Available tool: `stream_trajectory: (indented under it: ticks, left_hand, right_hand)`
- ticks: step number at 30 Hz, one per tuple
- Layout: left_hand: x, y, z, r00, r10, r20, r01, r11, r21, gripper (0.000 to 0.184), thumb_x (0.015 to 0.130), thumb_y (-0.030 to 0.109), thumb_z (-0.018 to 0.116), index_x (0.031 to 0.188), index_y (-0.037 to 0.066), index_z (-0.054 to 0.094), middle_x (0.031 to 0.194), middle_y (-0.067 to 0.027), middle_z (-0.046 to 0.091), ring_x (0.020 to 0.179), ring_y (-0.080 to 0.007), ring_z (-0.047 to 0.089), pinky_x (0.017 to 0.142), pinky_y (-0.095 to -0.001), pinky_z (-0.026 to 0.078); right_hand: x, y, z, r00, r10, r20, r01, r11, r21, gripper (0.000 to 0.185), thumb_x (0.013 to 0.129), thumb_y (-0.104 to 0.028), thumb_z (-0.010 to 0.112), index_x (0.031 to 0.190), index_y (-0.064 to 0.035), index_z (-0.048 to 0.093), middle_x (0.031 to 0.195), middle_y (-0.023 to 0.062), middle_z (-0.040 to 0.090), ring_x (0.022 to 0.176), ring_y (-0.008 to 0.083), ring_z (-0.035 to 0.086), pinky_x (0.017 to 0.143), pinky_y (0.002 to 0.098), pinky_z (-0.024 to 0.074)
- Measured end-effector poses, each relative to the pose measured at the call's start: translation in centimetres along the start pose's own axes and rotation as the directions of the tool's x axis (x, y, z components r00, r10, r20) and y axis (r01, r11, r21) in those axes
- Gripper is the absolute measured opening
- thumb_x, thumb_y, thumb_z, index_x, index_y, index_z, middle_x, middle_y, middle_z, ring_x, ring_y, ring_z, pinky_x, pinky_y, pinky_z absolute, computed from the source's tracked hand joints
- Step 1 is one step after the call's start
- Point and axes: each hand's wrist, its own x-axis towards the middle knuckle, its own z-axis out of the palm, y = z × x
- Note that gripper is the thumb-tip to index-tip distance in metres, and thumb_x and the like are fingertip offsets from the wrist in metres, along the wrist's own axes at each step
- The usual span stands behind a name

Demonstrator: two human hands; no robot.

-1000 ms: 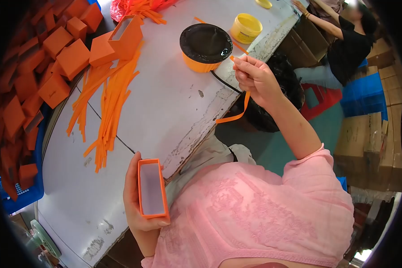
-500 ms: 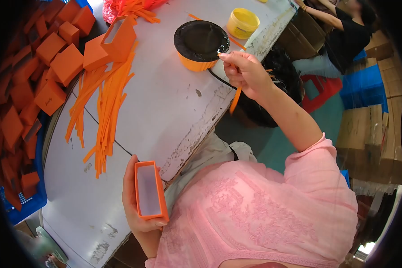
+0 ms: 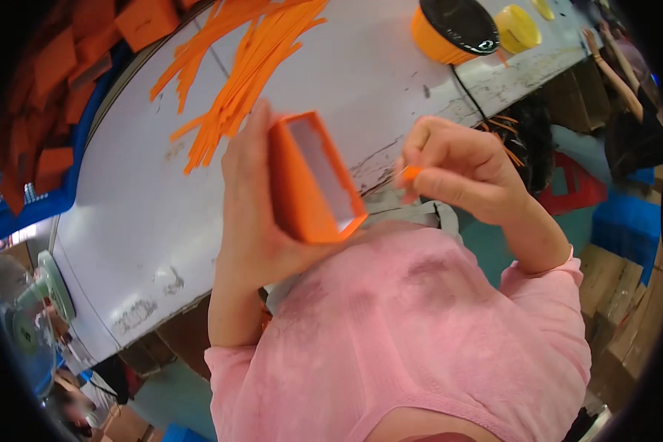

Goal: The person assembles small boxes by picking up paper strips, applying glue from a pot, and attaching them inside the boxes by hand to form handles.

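My left hand [image 3: 244, 214] is wrapped around an orange cardboard box [image 3: 298, 188], tilted so that its open end and white inside show. A short bit of orange strip [image 3: 412, 173] pokes out from the pinched thumb and fingers of my right hand [image 3: 468, 169]. That hand is to the right of the box, apart from it. Beyond the box, a loose bundle of long orange strips [image 3: 247, 81] lies on the white table [image 3: 162, 243]. An orange pot with a wet-looking black top [image 3: 460, 26] stands farther off on the table.
On the left a blue crate [image 3: 87, 136] holds several orange boxes [image 3: 146, 22], with a green fan [image 3: 55, 287] below it. A yellow tub [image 3: 519, 29] sits beyond the pot. Another person's arm [image 3: 619, 77] and cardboard cartons [image 3: 611, 280] are at the right.
My right hand has come back from the black-topped pot toward the box, still pinching the strip. My left hand has raised and tilted the box. The camera view has shifted.
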Motion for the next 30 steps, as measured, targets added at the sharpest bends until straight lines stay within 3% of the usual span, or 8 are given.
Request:
stream_trajectory:
  ticks: [8,12,15,18,20,24,27,30]
  left_hand:
    - [0.3,-0.3,0.2,0.963,0.262,-0.058,-0.245,0.948,0.204,0.118,0.058,0.036,0.093,0.151,-0.002,0.031,0.128,-0.0135,0.057,0.111,-0.0304,0.055,0.096,-0.0438,0.037]
    - [0.2,0.3,-0.3,0.969,0.246,0.005,-0.241,0.943,0.230,0.125,0.054,0.029,0.097,0.153,-0.001,0.027,0.135,-0.0164,0.054,0.123,-0.0336,0.051,0.102,-0.0441,0.042]
    - [0.2,0.6,-0.4,0.963,0.267,0.027,-0.264,0.928,0.261,0.126,0.053,0.029,0.097,0.154,0.000,0.026,0.136,-0.0163,0.053,0.124,-0.0344,0.050,0.102,-0.0454,0.042]
    - [0.1,1.0,-0.5,0.964,0.265,0.022,-0.261,0.928,0.267,0.120,0.053,0.029,0.096,0.150,0.000,0.032,0.135,-0.0159,0.054,0.123,-0.0340,0.050,0.102,-0.0452,0.040]
    - [0.0,1.4,-0.8,0.961,0.274,0.027,-0.268,0.906,0.329,0.094,0.061,0.027,0.088,0.141,-0.001,0.046,0.130,-0.0141,0.058,0.113,-0.0314,0.057,0.099,-0.0451,0.036]
    - [-0.2,1.1,-0.6,0.948,0.318,0.018,-0.301,0.875,0.379,0.101,0.053,0.029,0.094,0.138,0.003,0.047,0.131,-0.0127,0.058,0.116,-0.0337,0.053,0.102,-0.0458,0.037]
    - [-0.3,1.1,-0.3,0.918,0.396,0.019,-0.377,0.857,0.352,0.101,0.053,0.029,0.093,0.139,0.003,0.046,0.132,-0.0123,0.057,0.115,-0.0344,0.055,0.101,-0.0463,0.037]
    - [-0.1,0.9,-0.1,0.940,0.341,0.018,-0.324,0.874,0.361,0.094,0.061,0.025,0.088,0.141,0.001,0.045,0.130,-0.0132,0.058,0.114,-0.0322,0.056,0.100,-0.0467,0.037]
  right_hand:
    - [1.6,0.1,2.4,0.989,-0.003,0.151,0.052,0.946,-0.321,0.017,0.090,-0.004,0.069,0.077,0.0005,0.058,0.092,0.0061,0.055,0.073,0.0091,0.048,0.060,0.0219,0.0366]
    - [1.8,-0.5,2.8,0.988,0.059,0.144,0.000,0.923,-0.384,0.018,0.089,-0.004,0.069,0.076,0.0009,0.057,0.090,0.0058,0.054,0.071,0.0088,0.048,0.059,0.0227,0.0374]
    - [1.9,-0.4,3.1,0.993,0.048,0.106,-0.007,0.933,-0.361,0.016,0.086,-0.009,0.067,0.078,0.0025,0.060,0.081,0.0078,0.058,0.070,0.0167,0.056,0.060,0.0287,0.0445]
    - [2.0,-0.5,3.2,0.991,0.040,0.129,0.015,0.919,-0.394,0.017,0.086,0.000,0.066,0.074,0.0032,0.054,0.085,0.0061,0.052,0.070,0.0104,0.050,0.058,0.0243,0.0386]
    - [2.0,-0.4,3.3,0.989,0.058,0.132,0.005,0.900,-0.436,0.016,0.084,0.000,0.065,0.073,0.0038,0.053,0.084,0.0066,0.051,0.068,0.0110,0.051,0.056,0.0249,0.0398]
    - [1.9,0.3,3.6,0.990,0.092,0.105,-0.037,0.897,-0.441,0.010,0.085,-0.002,0.065,0.078,0.0045,0.059,0.083,0.0077,0.057,0.064,0.0124,0.053,0.055,0.0275,0.0446]
    - [2.2,0.5,4.2,0.992,0.111,0.060,-0.081,0.923,-0.375,0.016,0.082,-0.011,0.065,0.077,0.0035,0.061,0.066,0.0136,0.058,0.056,0.0232,0.057,0.057,0.0342,0.0491]
    - [2.7,1.0,3.5,0.980,0.182,0.082,-0.117,0.858,-0.501,0.025,0.089,-0.018,0.067,0.080,0.0051,0.064,0.059,0.0144,0.058,0.057,0.0202,0.060,0.055,0.0320,0.0474]
